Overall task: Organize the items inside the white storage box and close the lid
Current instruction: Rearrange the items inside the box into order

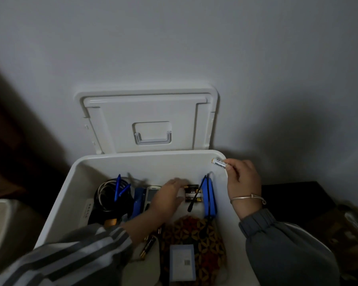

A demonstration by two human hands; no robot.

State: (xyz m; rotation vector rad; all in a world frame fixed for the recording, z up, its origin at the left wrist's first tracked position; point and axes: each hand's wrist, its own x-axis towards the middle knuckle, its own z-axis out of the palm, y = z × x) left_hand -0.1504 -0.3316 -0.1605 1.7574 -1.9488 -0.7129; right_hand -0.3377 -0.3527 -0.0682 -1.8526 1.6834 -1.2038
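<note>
Dim light falls on a plain pale wall behind everything.

The right hand (241, 178) is at the far right corner of the box. Its thumb and fingertips pinch a small white cylindrical battery (218, 162) with black lettering, held above the rim. A thin silver bangle (248, 198) is on that wrist.

The left hand (170, 195) reaches deep inside and its fingers meet a pack of black and gold batteries (191, 193). This hand is blurred, so I cannot tell if it grips the pack or only touches it.

Just right of the pack stands a blue flat case (209, 201), with a thin black cable (194, 200) lying across both. Left of the hand are a grey remote control (151, 195), two blue pens (118, 188) and coiled cables (105, 195). Nearer to the person lie a brown and red patterned fabric pouch (194, 230) and a small white card packet (182, 263).

All of this is in the white plastic storage box (145, 156), and its white hinged lid (147, 112) stands open against the wall, with a recessed handle in the middle.

I judge the batteries to be small, stiff, smooth and a little heavy for their size, so they may slip or roll; a pinch around the middle should hold them. The lid looks light and rigid, and its front edge seems the best place to take it when closing.
</note>
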